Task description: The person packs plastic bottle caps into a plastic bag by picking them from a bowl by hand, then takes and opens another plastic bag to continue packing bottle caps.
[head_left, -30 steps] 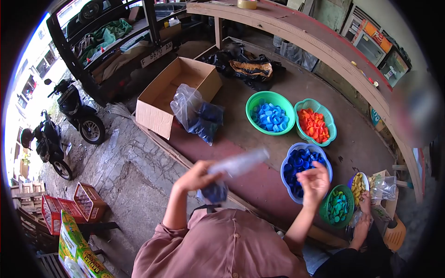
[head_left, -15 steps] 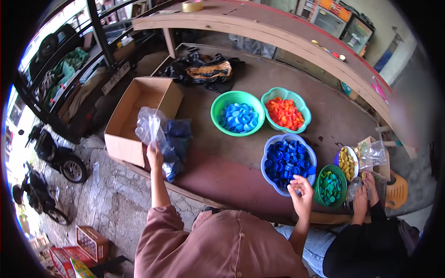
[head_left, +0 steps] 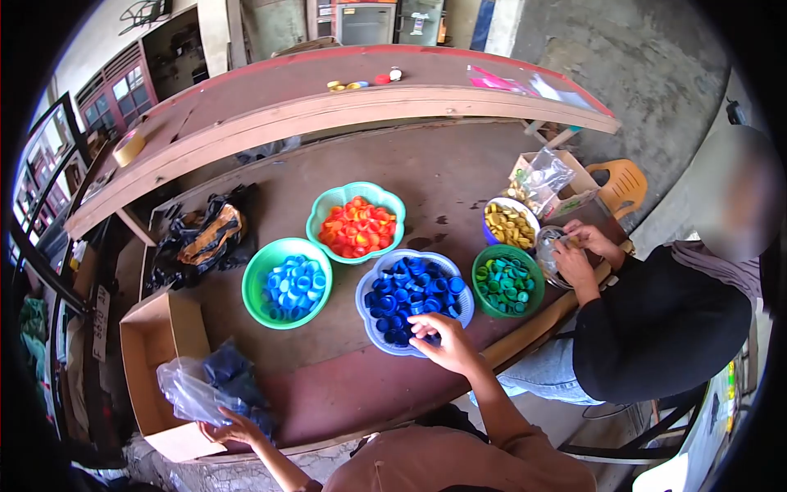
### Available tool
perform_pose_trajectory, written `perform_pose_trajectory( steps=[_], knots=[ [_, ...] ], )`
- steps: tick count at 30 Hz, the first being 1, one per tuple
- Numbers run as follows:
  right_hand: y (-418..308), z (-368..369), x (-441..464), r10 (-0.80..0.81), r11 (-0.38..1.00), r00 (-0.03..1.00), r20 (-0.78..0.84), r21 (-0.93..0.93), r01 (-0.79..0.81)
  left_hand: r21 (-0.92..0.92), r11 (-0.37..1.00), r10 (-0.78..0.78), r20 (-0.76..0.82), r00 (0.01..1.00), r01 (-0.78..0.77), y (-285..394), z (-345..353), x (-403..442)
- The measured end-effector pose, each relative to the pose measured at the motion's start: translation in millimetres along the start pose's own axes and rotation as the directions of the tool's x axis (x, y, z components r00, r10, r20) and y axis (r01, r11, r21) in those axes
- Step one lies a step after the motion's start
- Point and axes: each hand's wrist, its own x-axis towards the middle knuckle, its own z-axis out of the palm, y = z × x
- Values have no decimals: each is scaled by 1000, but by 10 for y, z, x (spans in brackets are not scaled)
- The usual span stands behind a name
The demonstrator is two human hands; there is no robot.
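Note:
My left hand is at the lower left, with its thumb and fingers around the edge of a clear plastic bag. Dark blue contents show through the bag, which lies against an open cardboard box. Over the near side of a lavender-blue basin hovers my right hand, its fingers loosely curved and apart; I see nothing in them. Dark blue bottle caps fill that basin.
Nearby stand a green basin of light blue caps, a mint basin of orange caps, a green basket of green caps and a bowl of yellow caps. At right, a co-worker's hands handle a clear bag. A raised shelf spans the back.
My view has turned to the right, so the basins and box appear further left. My right hand has its fingers further apart above the blue caps. My left hand stays at the bag.

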Motion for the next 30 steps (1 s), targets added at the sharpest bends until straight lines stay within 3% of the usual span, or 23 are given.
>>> perform_pose_trajectory(
  steps=[2, 5, 6, 8, 10, 11, 12, 13, 14, 16, 18, 19, 20, 21, 22, 25, 27, 30],
  knots=[
    [67, -130, 181, -35, 999, 999, -40, 10, 36, 18, 996, 88, 93, 992, -90, 397, -91, -89],
    [190, -533, 582, -125, 992, 983, -132, -44, 120, -159, 986, 86, 224, 971, -50, 1016, -174, -249],
    [155, -692, 733, -87, 996, 977, -193, 11, 91, -227, 973, 106, 243, 964, -49, 1189, -176, -307],
    [227, -1072, 1087, -138, 990, 938, -318, -51, 129, -261, 959, -2, 389, 921, 112, 1608, -243, -514],
    [286, -1579, 1461, -115, 991, 900, -420, 20, 135, -402, 899, 38, 469, 883, 174, 1999, -247, -687],
    [354, -1817, 1680, -163, 959, 851, -499, 123, 256, -446, 868, 54, 522, 851, 219, 2183, -254, -781],
    [441, -2133, 1887, -149, 960, 833, -533, 125, 252, -483, 834, 72, 574, 816, 266, 2354, -271, -867],
    [397, -2413, 2026, -107, 972, 818, -565, 115, 207, -544, 800, 138, 579, 804, 255, 2545, -281, -918],
    [477, -2724, 2212, -22, 958, 814, -581, 220, 183, -614, 755, 219, 567, 794, 230, 2693, -254, -960],
    [620, -3291, 2502, 61, 975, 739, -671, 199, 99, -639, 705, 224, 614, 757, 309, 2914, -259, -1107],
    [1033, -3929, 2826, -147, 989, 622, -769, -120, 84, -636, 707, 253, 635, 730, 308, 3052, -251, -1196],
    [1162, -4200, 2889, -250, 925, 585, -771, -369, -92, -631, 718, 257, 631, 732, 292, 3063, -229, -1260],
    [1107, -4321, 2830, -279, 829, 589, -758, -500, -251, -627, 725, 247, 624, 741, 286, 3082, -217, -1281],
    [1139, -4459, 2816, -207, 780, 612, -764, -506, -368, -583, 754, 223, 660, 717, 302, 3103, -217, -1276],
    [1257, -4631, 2840, -207, 642, 624, -753, -586, -494, -537, 782, 197, 694, 692, 316, 3119, -215, -1263],
    [1568, -4936, 2933, -210, 555, 575, -791, -580, -596, -421, 842, 81, 717, 692, 338, 3149, -153, -1221],
    [1702, -5034, 3117, -146, 600, 478, -866, -461, -654, -346, 876, 22, 725, 689, 337, 3146, -111, -1179],
    [1825, -5115, 3400, -234, 615, 509, -829, -531, -583, -321, 907, 35, 701, 712, 272, 3122, -42, -1160]
  ],
)
